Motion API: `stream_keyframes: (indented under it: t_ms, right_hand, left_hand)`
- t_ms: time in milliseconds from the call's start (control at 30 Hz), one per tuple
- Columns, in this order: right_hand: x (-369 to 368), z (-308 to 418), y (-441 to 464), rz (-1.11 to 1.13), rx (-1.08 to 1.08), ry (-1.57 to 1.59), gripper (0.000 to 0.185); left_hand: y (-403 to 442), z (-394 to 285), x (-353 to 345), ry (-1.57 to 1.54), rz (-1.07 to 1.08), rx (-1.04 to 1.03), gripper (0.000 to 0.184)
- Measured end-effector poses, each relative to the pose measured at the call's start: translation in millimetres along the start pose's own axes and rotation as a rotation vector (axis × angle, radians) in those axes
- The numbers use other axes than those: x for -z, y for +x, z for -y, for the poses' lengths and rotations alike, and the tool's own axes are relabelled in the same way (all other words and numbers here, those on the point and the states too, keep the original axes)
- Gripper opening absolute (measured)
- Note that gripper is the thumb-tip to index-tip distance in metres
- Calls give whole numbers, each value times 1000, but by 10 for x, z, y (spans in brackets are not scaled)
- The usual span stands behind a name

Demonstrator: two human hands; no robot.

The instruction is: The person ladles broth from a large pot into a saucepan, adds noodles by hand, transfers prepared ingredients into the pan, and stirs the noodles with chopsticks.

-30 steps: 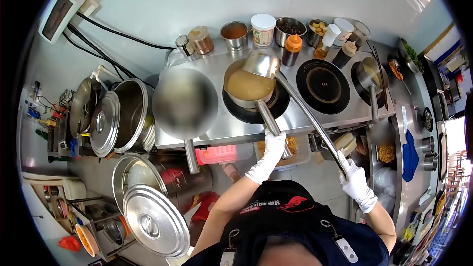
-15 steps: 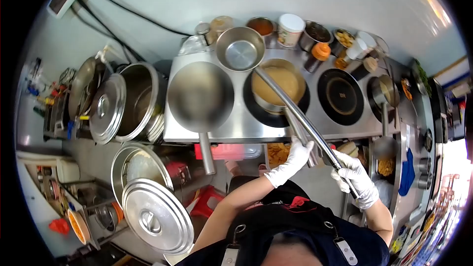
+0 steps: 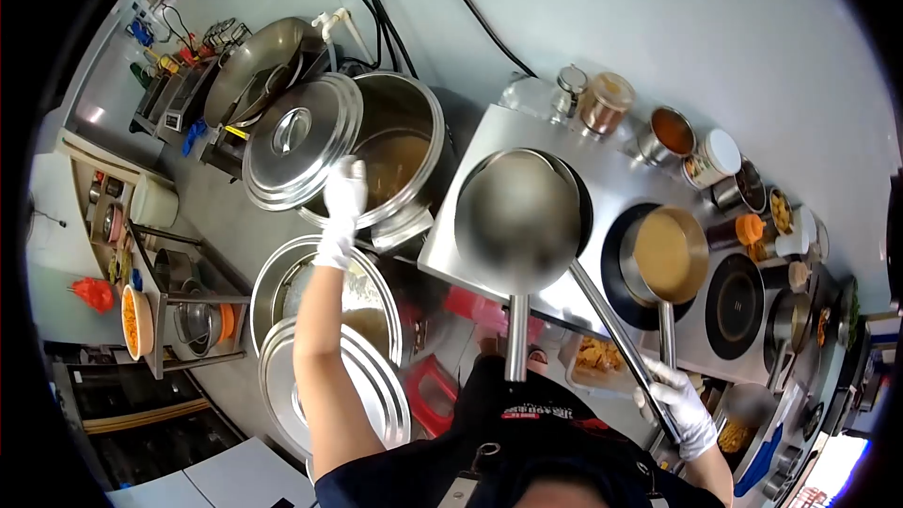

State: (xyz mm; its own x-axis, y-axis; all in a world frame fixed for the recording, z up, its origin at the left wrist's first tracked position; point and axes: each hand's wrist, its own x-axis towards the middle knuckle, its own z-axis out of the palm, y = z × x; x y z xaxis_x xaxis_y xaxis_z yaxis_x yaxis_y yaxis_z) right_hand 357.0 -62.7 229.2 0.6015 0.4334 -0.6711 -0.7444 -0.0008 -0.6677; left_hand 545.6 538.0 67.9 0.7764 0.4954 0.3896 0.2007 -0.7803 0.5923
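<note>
Swung away from the saucepan's handle since the earlier frame, a gloved left hand (image 3: 344, 207) now stretches out to a deep stockpot (image 3: 440, 127), while the ladle (image 3: 609, 322) has shifted from beside the saucepan toward the frying pan (image 3: 516, 339). Fingertips of the left hand meet the right edge of a domed steel lid (image 3: 320, 105), which lies slanted across part of the stockpot's mouth; whether they close on that edge or merely rest by it, one cannot tell. Brown liquid (image 3: 393, 169) shows inside the stockpot, just right of those fingers. Under the left forearm stands a second stockpot (image 3: 390, 306), with another steel lid (image 3: 378, 386) leaning over its near side. A gloved right hand (image 3: 679, 407) grasps the ladle near the butt of its shaft, the long axis slanting forward and leftward from the fist to the frying pan; the ladle's bowl is lost in blur. Ahead of the right hand, a saucepan (image 3: 697, 256) of tan liquid sits on a burner, its handle pointing back almost to the knuckles. Seen from the right hand, the open stockpot lies far off, forward and left, beyond the frying pan; the left hand is by much the nearer, right at its rim.
</note>
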Motion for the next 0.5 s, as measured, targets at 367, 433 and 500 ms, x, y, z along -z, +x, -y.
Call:
stream_keyframes:
  t_ms: [367, 433, 500]
  right_hand:
    - [-16, 60, 39, -705, 122, 132, 55]
    - [302, -78, -94, -775, 115, 96, 49]
    - [658, -328, -269, -865, 86, 75, 43]
  left_hand:
    - [1447, 1616, 143, 618, 16, 256, 69]
    - [1623, 1995, 54, 434, 142, 404, 69]
    - [1582, 1765, 102, 561, 126, 322, 67]
